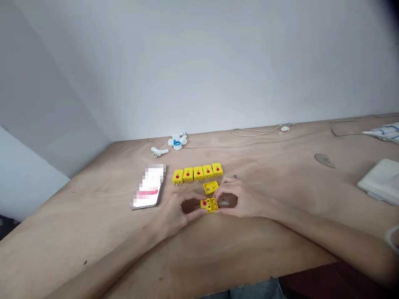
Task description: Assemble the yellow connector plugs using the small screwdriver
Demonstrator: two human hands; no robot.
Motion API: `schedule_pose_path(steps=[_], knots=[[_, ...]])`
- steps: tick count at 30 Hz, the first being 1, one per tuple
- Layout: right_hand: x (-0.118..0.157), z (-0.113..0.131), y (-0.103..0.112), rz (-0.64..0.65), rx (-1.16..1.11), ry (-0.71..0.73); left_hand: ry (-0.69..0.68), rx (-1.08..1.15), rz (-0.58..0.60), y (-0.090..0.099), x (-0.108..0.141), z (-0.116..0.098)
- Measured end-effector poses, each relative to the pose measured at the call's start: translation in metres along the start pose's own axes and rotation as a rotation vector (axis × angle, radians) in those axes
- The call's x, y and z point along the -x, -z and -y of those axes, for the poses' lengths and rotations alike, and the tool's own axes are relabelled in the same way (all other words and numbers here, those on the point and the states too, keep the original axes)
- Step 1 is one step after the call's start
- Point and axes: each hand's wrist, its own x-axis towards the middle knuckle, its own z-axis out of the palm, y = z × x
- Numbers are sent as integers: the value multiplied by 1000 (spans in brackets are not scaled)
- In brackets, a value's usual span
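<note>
An opened yellow plug housing [209,204] with a red dot is held low over the table between both hands. My left hand [178,211] pinches its left end between thumb and finger. On its right end, my right hand [238,197] closes thumb and fingertips. Just behind it lies a separate yellow cover half [211,187]. Farther back, several closed yellow plugs [198,173] stand side by side in a row, red dots up and metal pins toward me. A small metal piece [225,203] is visible on the table within the curve of my right hand.
A phone [149,187] lies left of the plugs. White fittings [177,142] and another white fitting [159,152] are behind it. A thin cord [255,133] runs near the wall. At the right are a white box [382,180] and a plastic bag [385,132].
</note>
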Motion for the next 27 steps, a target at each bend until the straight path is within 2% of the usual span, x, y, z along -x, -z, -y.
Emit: schedule_pose_path(steps=[7, 12, 18, 27], knots=[[0, 2, -2, -8, -19, 31, -35, -21, -22, 1, -1, 0], [-1, 1, 12, -36, -45, 123, -41, -61, 32, 7, -2, -3], [3, -5, 27, 90, 35, 111, -58, -97, 68, 12, 0, -1], [5, -8, 28, 161, 111, 78, -148, -120, 86, 13, 0, 6]])
